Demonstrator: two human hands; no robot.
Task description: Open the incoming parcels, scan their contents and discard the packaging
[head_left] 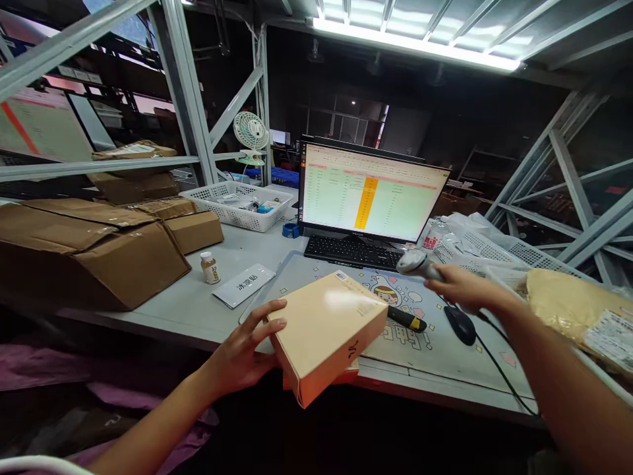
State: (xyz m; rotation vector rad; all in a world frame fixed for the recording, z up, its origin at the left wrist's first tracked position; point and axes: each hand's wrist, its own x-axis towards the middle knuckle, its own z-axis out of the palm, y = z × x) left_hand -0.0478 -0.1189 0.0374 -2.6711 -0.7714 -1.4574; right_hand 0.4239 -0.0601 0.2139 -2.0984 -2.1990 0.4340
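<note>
My left hand (250, 346) grips the near left corner of a cream-coloured cardboard box (321, 323), fingers on its top and the thumb hidden below. A small barcode label shows at the box's far edge. Under the box, part of a red-orange item (349, 373) sticks out. My right hand (459, 285) is closed round the handle of a grey and white barcode scanner (416, 262), its head towards the keyboard. Beside the box lies a black and yellow utility knife (406, 318) on the printed desk mat (435, 363). A black mouse (459, 324) rests below my right hand.
A monitor (331, 198) with a spreadsheet stands behind the keyboard (346, 251). On the left are brown cartons (89, 251), a small bottle (209, 268), a white packet (244, 285) and a white basket (237, 208). Bagged parcels (568, 310) crowd the right.
</note>
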